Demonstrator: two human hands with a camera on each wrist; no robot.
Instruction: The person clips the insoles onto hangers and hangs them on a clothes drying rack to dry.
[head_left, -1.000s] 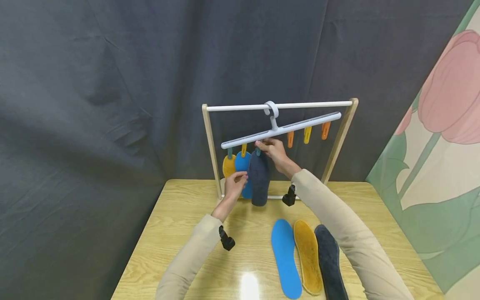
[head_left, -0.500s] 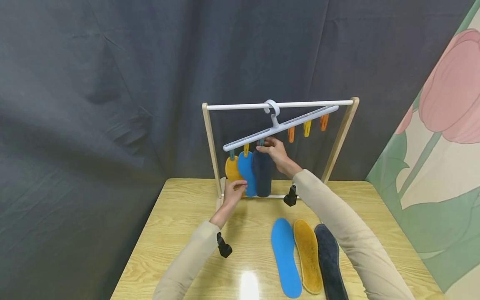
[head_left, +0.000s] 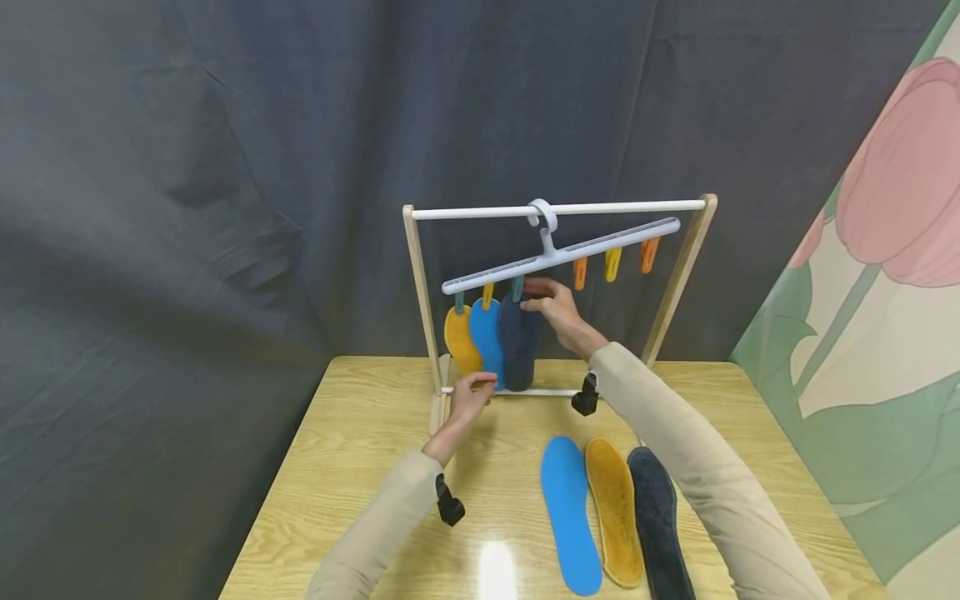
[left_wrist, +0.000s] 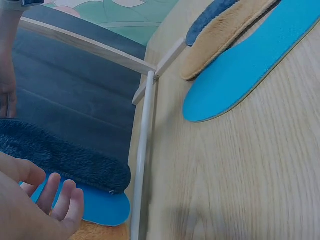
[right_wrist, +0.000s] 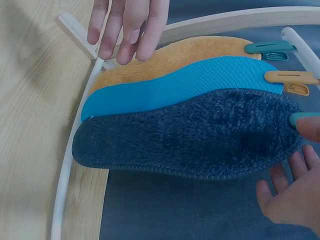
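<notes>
A dark blue fluffy insole (right_wrist: pixel 190 135) hangs from a teal clip (head_left: pixel 517 289) on the white hanger (head_left: pixel 562 257), which tilts down to the left. My right hand (head_left: pixel 558 311) is beside the clip, fingers spread and loose at the insole's top edge; its thumb overlaps the clip in the right wrist view. To the left hang a blue insole (right_wrist: pixel 185 82) on a yellow clip (head_left: pixel 488 297) and a tan insole (right_wrist: pixel 200 50) on another teal clip (head_left: pixel 460 302). My left hand (head_left: pixel 471 395), fingers loosely bent and holding nothing, hovers in front of the insoles' lower ends.
A wooden rack (head_left: pixel 687 271) with a white top rod (head_left: pixel 630 207) bears the hanger. Orange and yellow clips (head_left: pixel 612 264) hang at its right. On the wooden table (head_left: pixel 360 433) lie a blue insole (head_left: pixel 572 517), a tan insole (head_left: pixel 617 517) and a dark blue insole (head_left: pixel 660 525).
My right hand has let go of the teal clip and drawn slightly right. The dark insole now hangs straight. My left hand has moved down, away from the insole's edge.
</notes>
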